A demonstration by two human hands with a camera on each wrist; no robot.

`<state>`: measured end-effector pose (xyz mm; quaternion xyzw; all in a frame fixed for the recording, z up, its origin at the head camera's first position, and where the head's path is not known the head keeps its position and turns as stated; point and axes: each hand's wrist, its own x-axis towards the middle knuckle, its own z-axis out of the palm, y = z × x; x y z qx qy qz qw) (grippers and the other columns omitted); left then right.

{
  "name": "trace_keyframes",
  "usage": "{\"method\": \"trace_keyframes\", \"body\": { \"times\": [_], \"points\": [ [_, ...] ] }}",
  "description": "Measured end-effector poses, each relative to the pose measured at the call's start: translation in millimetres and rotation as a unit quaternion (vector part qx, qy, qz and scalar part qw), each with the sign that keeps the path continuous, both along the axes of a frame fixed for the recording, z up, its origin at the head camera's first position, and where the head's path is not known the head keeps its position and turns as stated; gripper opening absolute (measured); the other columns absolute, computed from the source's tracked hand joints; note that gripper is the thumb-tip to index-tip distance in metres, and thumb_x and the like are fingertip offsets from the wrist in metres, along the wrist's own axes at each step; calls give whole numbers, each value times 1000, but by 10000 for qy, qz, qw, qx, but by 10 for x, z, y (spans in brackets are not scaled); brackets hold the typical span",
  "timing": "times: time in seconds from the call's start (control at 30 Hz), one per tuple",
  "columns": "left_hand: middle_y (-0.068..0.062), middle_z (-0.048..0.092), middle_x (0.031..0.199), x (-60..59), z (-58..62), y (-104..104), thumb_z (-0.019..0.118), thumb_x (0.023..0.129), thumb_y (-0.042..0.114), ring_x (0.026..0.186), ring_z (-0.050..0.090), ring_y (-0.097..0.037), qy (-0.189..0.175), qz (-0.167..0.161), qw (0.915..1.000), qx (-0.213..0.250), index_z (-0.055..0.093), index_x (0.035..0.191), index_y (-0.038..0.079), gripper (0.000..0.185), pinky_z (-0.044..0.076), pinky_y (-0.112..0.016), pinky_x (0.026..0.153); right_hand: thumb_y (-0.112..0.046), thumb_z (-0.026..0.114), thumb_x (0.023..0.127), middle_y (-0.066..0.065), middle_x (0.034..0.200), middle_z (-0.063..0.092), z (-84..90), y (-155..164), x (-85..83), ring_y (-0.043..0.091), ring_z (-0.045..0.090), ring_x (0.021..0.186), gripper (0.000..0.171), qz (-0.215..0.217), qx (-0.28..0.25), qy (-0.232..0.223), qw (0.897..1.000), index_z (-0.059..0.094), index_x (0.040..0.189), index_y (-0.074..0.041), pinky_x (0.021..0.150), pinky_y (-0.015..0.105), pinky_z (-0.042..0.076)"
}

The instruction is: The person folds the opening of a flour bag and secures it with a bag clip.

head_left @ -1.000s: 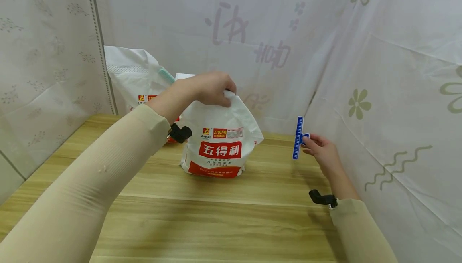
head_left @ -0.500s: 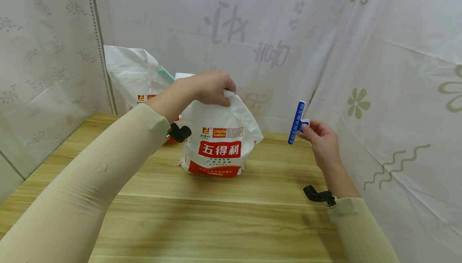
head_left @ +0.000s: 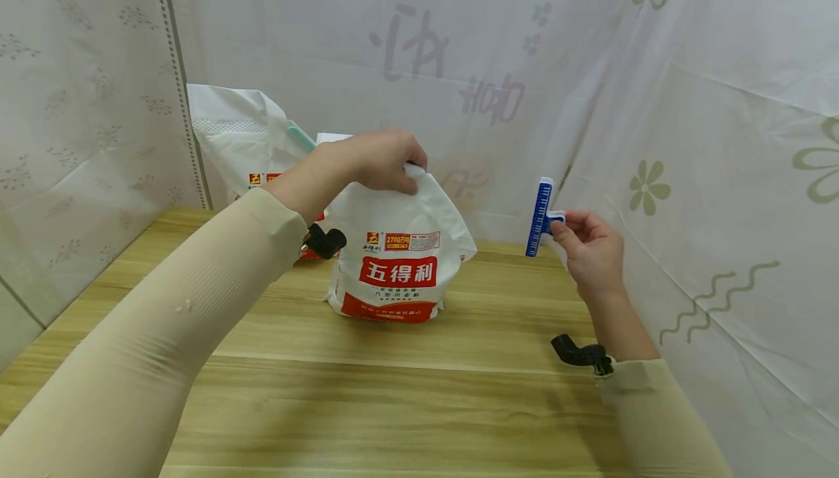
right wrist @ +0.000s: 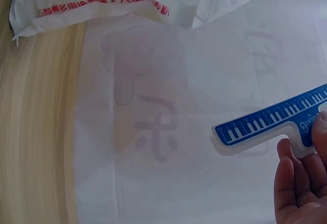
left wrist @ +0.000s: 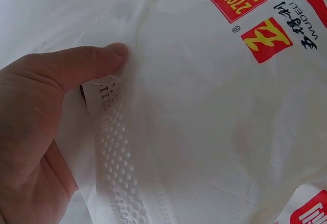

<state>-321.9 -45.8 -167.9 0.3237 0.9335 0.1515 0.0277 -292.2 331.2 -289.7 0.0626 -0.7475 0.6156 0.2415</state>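
A white flour bag (head_left: 400, 245) with red and yellow printing stands upright mid-table. My left hand (head_left: 390, 161) grips its folded top edge; in the left wrist view the thumb (left wrist: 97, 63) presses on the white plastic near a dotted strip. To the right, my right hand (head_left: 593, 252) pinches the tab of a long blue and white clip (head_left: 540, 217) between thumb and fingers. The clip is held in the air, nearly vertical, apart from the bag. Up close in the right wrist view, the clip (right wrist: 271, 119) bears a piano-key pattern.
Behind my left arm stands a second white bag (head_left: 229, 128) with a pale green clip (head_left: 301, 137) along its top. The wooden table (head_left: 393, 405) meets patterned white curtains (head_left: 727, 245) at the back and sides.
My right hand has raised the clip and tilted it, then brought it closer to vertical. The left hand and the flour bag have stayed in place.
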Motion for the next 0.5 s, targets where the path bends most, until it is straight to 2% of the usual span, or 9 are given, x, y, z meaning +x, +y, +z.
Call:
{"method": "trace_keyframes", "body": {
  "times": [0.23, 0.37, 0.5],
  "points": [
    [-8, 76, 114, 10, 0, -6, 71, 104, 18, 92, 76, -26, 37, 55, 10000, -70, 77, 119, 11, 18, 68, -39, 83, -7, 77, 100, -6, 84, 77, 88, -44, 40, 9, 71, 76, 8, 154, -471, 28, 9988, 75, 93, -11, 76, 16, 61],
    [-8, 76, 115, 21, 12, -4, 71, 104, 19, 93, 76, -26, 77, 53, 9999, -143, 76, 120, 11, 19, 68, -39, 84, -10, 77, 100, -4, 86, 79, 121, -11, 34, 10, 72, 76, 5, 554, -969, -110, 9937, 76, 96, -7, 77, 17, 62],
    [-7, 76, 114, 27, 24, -3, 71, 103, 21, 93, 74, -26, 177, 85, 9996, -203, 76, 119, 12, 19, 67, -38, 84, -12, 77, 99, 0, 91, 80, 147, 16, 35, 11, 74, 81, 9, 980, -1472, -182, 9841, 75, 100, -3, 80, 19, 63]
  ]
}}
